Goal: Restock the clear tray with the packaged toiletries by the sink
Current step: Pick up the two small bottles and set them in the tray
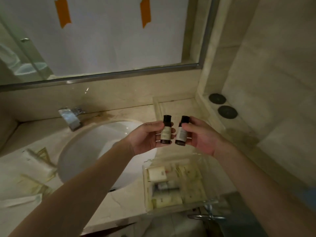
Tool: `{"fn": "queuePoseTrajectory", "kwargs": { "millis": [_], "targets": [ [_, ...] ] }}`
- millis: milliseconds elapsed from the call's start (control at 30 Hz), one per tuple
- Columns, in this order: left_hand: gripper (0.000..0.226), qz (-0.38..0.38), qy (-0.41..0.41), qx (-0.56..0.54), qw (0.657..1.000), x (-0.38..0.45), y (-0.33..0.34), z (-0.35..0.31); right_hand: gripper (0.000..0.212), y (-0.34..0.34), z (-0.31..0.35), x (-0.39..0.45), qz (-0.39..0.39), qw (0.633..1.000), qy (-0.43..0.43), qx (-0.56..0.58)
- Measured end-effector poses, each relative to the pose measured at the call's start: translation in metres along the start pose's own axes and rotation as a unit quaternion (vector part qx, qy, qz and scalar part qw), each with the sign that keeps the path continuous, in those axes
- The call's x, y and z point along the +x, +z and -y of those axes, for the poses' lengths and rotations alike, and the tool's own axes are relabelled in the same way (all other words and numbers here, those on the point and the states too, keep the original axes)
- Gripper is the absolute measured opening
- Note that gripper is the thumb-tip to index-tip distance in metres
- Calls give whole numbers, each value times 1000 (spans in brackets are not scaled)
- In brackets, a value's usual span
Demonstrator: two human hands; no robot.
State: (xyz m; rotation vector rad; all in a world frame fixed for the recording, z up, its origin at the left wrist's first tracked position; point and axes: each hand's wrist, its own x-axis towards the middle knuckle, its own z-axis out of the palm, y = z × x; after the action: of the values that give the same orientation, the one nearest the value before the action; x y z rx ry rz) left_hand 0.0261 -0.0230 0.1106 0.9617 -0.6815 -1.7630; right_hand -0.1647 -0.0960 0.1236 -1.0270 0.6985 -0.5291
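Note:
My left hand [147,136] holds a small dark bottle [166,130] with a black cap and pale label, upright. My right hand [200,135] holds a second dark bottle [181,131], tilted slightly to the left. Both bottles hang side by side above the counter, just right of the sink. Below them stands the clear tray [145,185] on the counter's front right, with several pale packaged toiletries [157,173] and a small tube lying inside it.
A white round sink [95,147] with a chrome faucet [71,117] lies to the left. Folded white towels and packets [29,177] rest on the counter's left. Two dark round discs [222,105] sit on the ledge at right. A mirror spans the wall.

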Motion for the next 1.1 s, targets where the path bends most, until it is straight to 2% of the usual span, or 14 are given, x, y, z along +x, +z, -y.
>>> {"fn": "queuePoseTrajectory", "kwargs": {
  "millis": [167,267,333,467,633,900,1100],
  "targets": [
    [33,11,-24,13,1000,24,26,16,17,-30,-1,-19,-53,998,9,-39],
    [32,19,-38,19,999,34,37,23,10,-41,-2,-26,-77,996,17,-33],
    [31,21,-45,21,999,40,42,27,15,-48,-4,-29,-84,996,13,-25],
    [28,21,-52,17,998,46,47,33,15,-64,-6,-35,-58,998,2,-23],
    [30,17,-64,13,998,52,49,39,27,-76,-14,-38,-55,998,9,-11],
    [32,-14,-82,29,996,56,42,51,24,-79,-30,-33,-49,999,4,21],
    [26,-70,-94,34,993,50,31,65,20,-89,-59,-25,-59,994,-9,-96]
  ]
}}
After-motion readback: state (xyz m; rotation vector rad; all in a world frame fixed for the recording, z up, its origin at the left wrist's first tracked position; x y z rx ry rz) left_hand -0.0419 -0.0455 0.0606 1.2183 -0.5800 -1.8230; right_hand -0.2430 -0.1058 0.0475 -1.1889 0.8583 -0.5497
